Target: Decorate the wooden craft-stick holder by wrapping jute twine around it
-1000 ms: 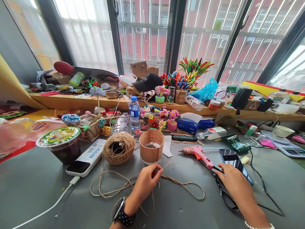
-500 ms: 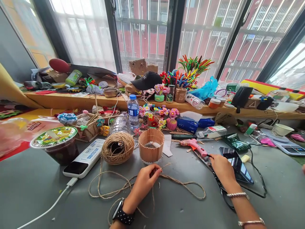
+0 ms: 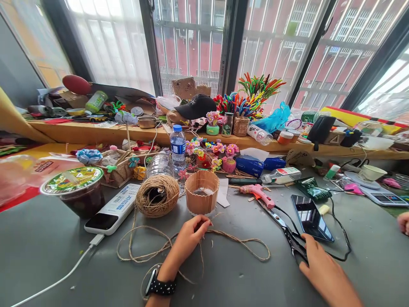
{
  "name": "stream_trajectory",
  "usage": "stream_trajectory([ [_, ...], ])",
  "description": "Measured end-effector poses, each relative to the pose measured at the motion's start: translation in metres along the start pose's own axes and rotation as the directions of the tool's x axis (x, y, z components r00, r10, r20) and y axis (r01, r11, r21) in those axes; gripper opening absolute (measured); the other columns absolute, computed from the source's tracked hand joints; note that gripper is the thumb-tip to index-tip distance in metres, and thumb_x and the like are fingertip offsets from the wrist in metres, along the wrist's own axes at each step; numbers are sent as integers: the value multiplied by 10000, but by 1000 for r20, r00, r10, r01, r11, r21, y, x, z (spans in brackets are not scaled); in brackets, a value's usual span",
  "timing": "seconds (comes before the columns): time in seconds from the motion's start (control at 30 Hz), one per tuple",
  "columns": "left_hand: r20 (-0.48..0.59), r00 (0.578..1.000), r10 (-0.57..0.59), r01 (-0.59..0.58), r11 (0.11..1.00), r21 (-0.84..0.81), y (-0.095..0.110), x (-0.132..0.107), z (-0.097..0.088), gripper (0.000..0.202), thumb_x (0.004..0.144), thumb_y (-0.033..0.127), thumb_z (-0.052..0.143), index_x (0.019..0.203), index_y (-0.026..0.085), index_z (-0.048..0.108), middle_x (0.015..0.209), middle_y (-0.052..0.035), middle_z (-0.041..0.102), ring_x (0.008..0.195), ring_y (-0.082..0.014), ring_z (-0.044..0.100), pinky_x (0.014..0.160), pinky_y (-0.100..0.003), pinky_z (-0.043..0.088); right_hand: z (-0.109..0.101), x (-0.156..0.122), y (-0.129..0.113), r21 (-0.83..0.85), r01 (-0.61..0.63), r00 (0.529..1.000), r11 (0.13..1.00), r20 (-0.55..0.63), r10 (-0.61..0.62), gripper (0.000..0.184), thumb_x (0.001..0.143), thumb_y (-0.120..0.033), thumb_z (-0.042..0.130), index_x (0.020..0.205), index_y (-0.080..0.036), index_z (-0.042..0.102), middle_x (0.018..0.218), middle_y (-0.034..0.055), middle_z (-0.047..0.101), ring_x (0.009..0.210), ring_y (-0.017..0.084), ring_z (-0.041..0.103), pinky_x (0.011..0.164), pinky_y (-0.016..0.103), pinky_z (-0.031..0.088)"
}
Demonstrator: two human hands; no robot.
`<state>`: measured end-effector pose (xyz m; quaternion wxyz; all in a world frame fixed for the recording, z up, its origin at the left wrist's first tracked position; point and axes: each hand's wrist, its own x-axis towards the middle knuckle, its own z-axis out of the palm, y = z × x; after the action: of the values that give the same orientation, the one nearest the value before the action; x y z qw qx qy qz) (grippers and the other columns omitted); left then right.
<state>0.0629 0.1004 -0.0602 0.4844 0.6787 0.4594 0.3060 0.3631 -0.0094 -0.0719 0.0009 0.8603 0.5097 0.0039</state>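
Note:
My left hand [image 3: 193,233] pinches the end of the jute twine [image 3: 252,241] just in front of a round cup [image 3: 202,194] walled with wooden sticks. Loose loops of that twine run back to a twine ball [image 3: 157,196] at the cup's left. At the right, my right hand [image 3: 322,264] is at the handles of black-handled scissors [image 3: 295,245], its thumb and fingers apart around them; whether it grips them I cannot tell. A pink glue gun [image 3: 258,195] lies beyond the scissors' blades, its black cord trailing right.
A phone [image 3: 311,217] lies right of the scissors. On the left are a white power bank [image 3: 111,211] with a cable and a lidded drink cup [image 3: 75,192]. A water bottle [image 3: 178,147] and craft flowers stand behind. Another person's hand [image 3: 404,223] shows at the right edge.
My right hand has left the glue gun's cord end and come back toward me, to the scissors' handles. My left hand stays pinched on the twine. Another person's hand shows more at the right.

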Motion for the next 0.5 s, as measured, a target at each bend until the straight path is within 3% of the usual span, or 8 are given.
stream_trajectory([
  [0.1,-30,1000,0,1,1000,6,1,-1,2,351,765,469,436,777,142,561,585,28,428,552,-129,430,545,-239,349,-4,5,-5,20,13,1000,1000,2,-13,333,683,-27,452,998,-82,543,1002,164,618,837,267,623,701,320,452],
  [0.17,-36,999,1,-2,1000,-3,1,-1,3,342,757,468,448,767,146,561,576,31,427,546,-128,427,540,-238,347,-6,9,-4,123,18,996,992,86,-28,229,645,-67,487,855,-145,540,879,108,640,759,235,615,623,281,433],
  [0.23,-38,999,7,-8,1000,-30,0,-1,3,330,751,465,462,753,149,559,576,30,437,543,-126,429,537,-235,352,-7,11,0,246,56,978,968,182,-103,98,605,-136,512,675,-195,480,695,35,608,645,193,574,536,245,376],
  [0.3,-43,999,13,-16,998,-55,-1,-1,3,315,749,459,473,724,154,545,561,32,442,530,-122,423,531,-232,352,-9,9,4,375,94,955,922,228,-189,136,575,-194,507,549,-212,375,532,-16,500,534,148,488,482,230,308],
  [0.37,-44,999,18,-21,997,-70,-1,-1,3,310,760,459,458,690,162,511,531,34,453,507,-119,423,530,-232,353,-10,5,8,561,49,927,827,282,-246,183,578,-255,500,519,-210,333,478,-38,421,480,115,421,461,222,287],
  [0.43,-38,999,21,-25,996,-87,0,0,5,314,779,466,425,683,173,478,505,31,477,489,-121,440,534,-236,364,-8,0,12,747,-124,877,654,391,-280,209,602,-350,519,542,-203,383,497,-36,443,472,106,439,459,212,324],
  [0.5,-33,999,28,-32,992,-121,2,1,8,312,787,468,416,703,174,477,506,24,508,493,-125,467,544,-237,382,-5,-4,17,821,-341,795,458,512,-327,296,595,-462,570,576,-188,459,552,-7,516,488,117,504,470,217,377],
])
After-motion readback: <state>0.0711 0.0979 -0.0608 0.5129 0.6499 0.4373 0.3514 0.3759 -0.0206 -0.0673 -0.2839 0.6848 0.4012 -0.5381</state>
